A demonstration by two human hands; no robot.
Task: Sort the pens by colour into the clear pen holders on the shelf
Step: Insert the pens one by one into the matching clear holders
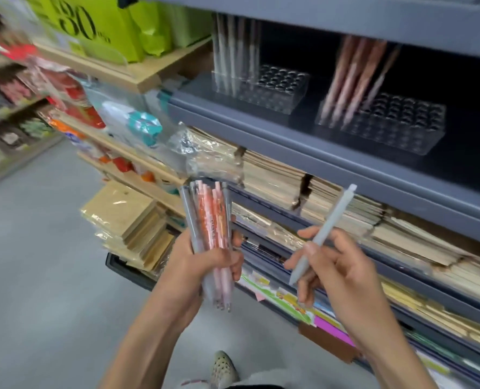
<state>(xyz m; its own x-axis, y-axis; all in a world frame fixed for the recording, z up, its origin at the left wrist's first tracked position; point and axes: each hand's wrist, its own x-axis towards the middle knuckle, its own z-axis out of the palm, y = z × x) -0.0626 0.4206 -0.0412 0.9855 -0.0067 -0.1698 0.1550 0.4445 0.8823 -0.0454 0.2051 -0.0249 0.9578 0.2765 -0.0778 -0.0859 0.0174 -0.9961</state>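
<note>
Upper right, blur smears the standing pens (354, 80) in the clear, hole-gridded left holder (275, 91) and right holder (398, 124); the shelf (345, 21) above hides their tops. Lower centre, the left hand (205, 262) clenches a bundle (212, 217) of slim pink and grey pens; the right hand (339, 268) pinches one matte grey pen (325, 233).

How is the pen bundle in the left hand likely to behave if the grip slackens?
The bundle of pens shows no band, only the left hand round it, so pens would probably slide apart. Their slim, smooth-looking barrels likely roll once loose. Each looks stiff and light.
</note>
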